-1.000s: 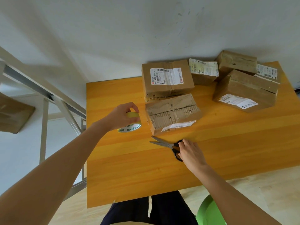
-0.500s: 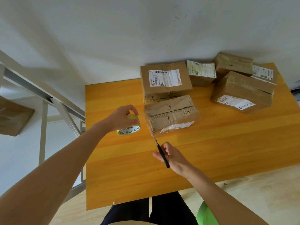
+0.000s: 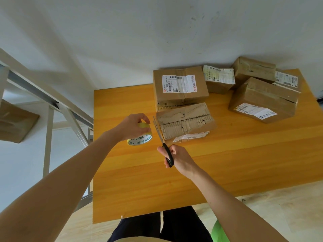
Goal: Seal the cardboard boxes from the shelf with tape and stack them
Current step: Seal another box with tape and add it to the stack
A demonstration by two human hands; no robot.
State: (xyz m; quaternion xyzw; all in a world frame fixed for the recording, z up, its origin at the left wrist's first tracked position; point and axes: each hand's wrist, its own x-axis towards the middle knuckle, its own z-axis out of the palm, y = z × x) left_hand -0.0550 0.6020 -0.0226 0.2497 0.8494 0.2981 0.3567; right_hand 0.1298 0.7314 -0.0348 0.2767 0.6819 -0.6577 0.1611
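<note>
Left hand [image 3: 130, 127] grips tape roll [image 3: 140, 137] over table [image 3: 122, 180]. Right hand [image 3: 180, 158] grips scissors [image 3: 167, 152], blades parted, tips beside torn box [image 3: 185, 123]. Likely step: cutting tape at its edge. Next calls for a clean snip, then pressing the strip down. Other boxes [image 3: 262, 100] farther right are shut, contents hidden.

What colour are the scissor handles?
Black: the scissors have black handles, clear in the head view, gripped by the right hand.

1 head-worn wide-angle view, close above left hand [image 3: 132, 127] and right hand [image 3: 180, 158], facing forward-down; table [image 3: 236, 163] spreads beyond both hands.
</note>
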